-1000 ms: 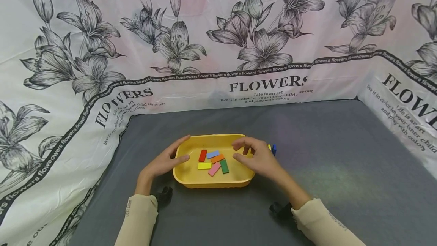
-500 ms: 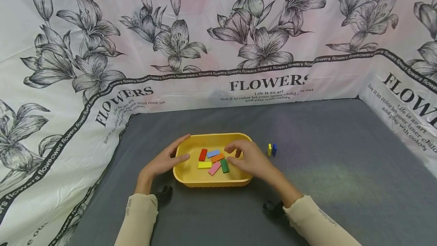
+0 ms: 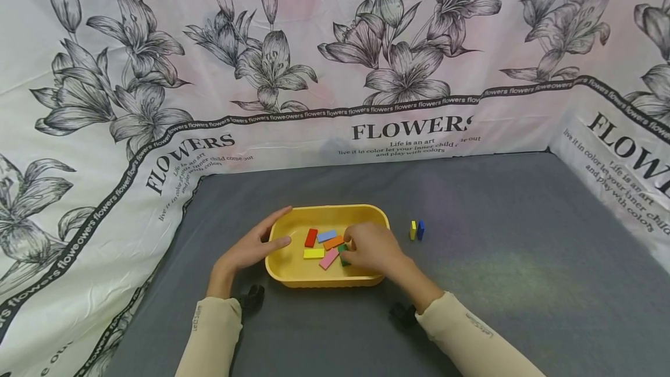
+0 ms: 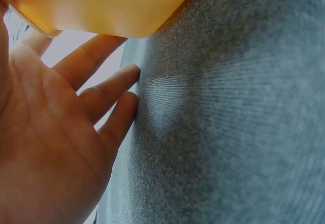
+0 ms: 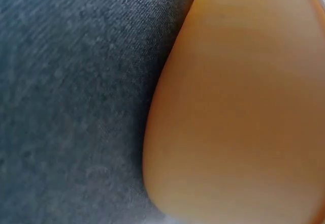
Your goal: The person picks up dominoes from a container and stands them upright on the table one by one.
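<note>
In the head view, a shallow yellow plastic tub [image 3: 293, 276] sits on the grey cloth. My left hand [image 3: 255, 243] holds its left end, thumb over the rim and fingers along the outside; in the left wrist view the fingers [image 4: 101, 89] lie spread beneath the tub wall. My right hand [image 3: 374, 246] reaches in from the right and pinches a green block [image 3: 343, 253], which its fingers partly cover. Beside that block lie a pink block [image 3: 329, 258], an orange block [image 3: 333, 242], a light blue block [image 3: 327, 236], a yellow block [image 3: 314, 253] and a red block [image 3: 311, 238].
Right of the tub, a small yellow block [image 3: 413, 230] and a dark blue block [image 3: 421, 230] stand upright, close together on the grey cloth [image 3: 497, 237]. A white flower-printed curtain [image 3: 293, 138] closes off the back and sides.
My right hand has moved left and down into the tub, and its fingers have closed around the green block. The two standing blocks came into full view. My left hand has stayed put.
</note>
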Demonstrator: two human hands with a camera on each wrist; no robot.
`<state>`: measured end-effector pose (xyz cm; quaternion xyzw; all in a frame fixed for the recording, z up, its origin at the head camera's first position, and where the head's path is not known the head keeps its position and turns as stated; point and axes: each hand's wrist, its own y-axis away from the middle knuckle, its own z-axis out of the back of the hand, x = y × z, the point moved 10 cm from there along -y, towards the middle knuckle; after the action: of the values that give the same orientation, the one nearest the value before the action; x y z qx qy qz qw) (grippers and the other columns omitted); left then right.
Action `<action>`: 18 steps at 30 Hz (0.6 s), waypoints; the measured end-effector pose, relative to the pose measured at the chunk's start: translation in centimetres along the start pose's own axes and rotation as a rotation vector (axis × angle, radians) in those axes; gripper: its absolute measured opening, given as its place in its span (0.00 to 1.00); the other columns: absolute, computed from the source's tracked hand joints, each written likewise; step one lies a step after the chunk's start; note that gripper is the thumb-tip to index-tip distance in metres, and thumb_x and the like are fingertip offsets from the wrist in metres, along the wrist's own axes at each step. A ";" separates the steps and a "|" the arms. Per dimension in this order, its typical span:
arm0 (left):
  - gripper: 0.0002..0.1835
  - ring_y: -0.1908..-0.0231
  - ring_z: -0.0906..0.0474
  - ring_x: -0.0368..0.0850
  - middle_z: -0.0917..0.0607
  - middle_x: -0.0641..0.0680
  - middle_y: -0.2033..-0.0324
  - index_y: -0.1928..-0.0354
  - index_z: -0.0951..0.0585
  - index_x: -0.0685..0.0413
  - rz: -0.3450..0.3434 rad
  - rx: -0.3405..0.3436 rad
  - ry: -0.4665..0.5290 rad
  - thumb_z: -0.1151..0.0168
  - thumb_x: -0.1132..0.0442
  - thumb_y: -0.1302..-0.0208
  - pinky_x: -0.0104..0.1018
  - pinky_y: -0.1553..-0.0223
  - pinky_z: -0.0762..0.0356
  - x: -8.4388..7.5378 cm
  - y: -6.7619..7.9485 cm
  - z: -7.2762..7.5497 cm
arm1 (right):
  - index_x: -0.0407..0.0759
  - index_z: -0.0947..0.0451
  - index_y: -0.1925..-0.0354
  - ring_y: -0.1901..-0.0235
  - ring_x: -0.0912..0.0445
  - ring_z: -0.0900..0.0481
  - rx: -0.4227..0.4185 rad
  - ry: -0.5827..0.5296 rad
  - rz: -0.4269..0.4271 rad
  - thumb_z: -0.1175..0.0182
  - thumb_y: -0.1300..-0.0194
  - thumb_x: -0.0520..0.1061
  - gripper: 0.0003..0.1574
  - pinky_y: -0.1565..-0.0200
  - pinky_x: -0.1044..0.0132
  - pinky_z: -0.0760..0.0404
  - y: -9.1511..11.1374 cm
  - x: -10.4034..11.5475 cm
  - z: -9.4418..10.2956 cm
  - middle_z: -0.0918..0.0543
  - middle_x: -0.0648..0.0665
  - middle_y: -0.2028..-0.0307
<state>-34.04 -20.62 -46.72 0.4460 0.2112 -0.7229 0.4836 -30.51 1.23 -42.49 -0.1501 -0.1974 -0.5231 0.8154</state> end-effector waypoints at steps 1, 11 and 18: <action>0.39 0.25 0.40 0.58 0.45 0.50 0.20 0.21 0.44 0.27 -0.003 0.001 -0.002 0.38 0.53 0.27 0.64 0.25 0.42 0.0 0.0 0.0 | 0.44 0.19 0.74 0.84 0.61 0.39 0.008 0.025 -0.012 0.28 0.39 0.51 0.15 0.81 0.69 0.44 -0.1 -0.1 -0.2 0.35 0.55 0.85; 0.39 0.24 0.41 0.58 0.45 0.49 0.20 0.21 0.44 0.27 -0.002 0.003 0.002 0.38 0.53 0.28 0.63 0.25 0.42 -0.2 0.2 -0.1 | 0.49 0.32 0.83 0.83 0.57 0.39 0.042 0.109 -0.057 0.28 0.41 0.55 0.26 0.79 0.66 0.45 -0.5 -0.1 -1.4 0.39 0.52 0.85; 0.39 0.25 0.40 0.58 0.45 0.49 0.20 0.21 0.44 0.26 0.001 0.001 0.004 0.38 0.53 0.28 0.63 0.25 0.41 -0.3 0.1 -0.1 | 0.49 0.31 0.81 0.81 0.57 0.37 0.052 0.113 -0.047 0.30 0.42 0.48 0.20 0.78 0.65 0.42 -0.5 0.0 -1.3 0.36 0.52 0.83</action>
<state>-33.84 -20.45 -46.55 0.4479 0.2117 -0.7218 0.4833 -30.79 0.45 -43.63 -0.0946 -0.1681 -0.5446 0.8162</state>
